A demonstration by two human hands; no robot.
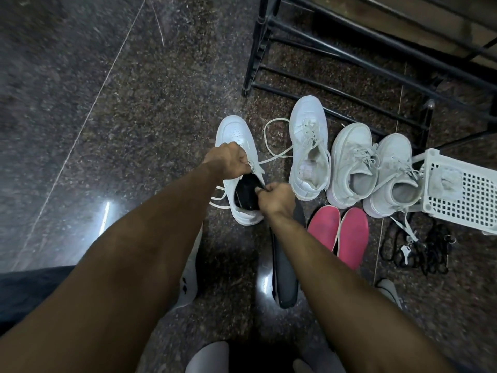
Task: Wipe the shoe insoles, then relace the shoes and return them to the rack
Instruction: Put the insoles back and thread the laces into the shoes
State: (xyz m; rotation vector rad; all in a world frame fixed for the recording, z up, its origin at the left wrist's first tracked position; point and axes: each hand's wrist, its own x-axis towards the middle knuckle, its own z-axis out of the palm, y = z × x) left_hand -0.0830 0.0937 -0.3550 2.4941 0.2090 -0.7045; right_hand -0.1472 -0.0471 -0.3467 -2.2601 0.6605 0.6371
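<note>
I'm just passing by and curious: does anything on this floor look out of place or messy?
Yes. Two pink insoles and a dark insole lie loose on the floor instead of inside shoes. A white lace trails slack between the two white sneakers, and black laces sit tangled beside the white basket.

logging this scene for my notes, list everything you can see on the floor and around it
white lace-up sneakers: four, white to off-white, in a row on the floor before the rack; the leftmost one is being handled
pink foam insoles: two, pink, side by side below the right pair
dark grey insole: one, on the floor under the right forearm
black insole: one, inside the leftmost sneaker
black metal shoe rack: one, top right
white perforated plastic basket: one, right edge, grey cloth on it
tangled black laces: one heap, lower right
left hand: grips the sneaker's collar
right hand: fingers curled at the sneaker's opening
</note>
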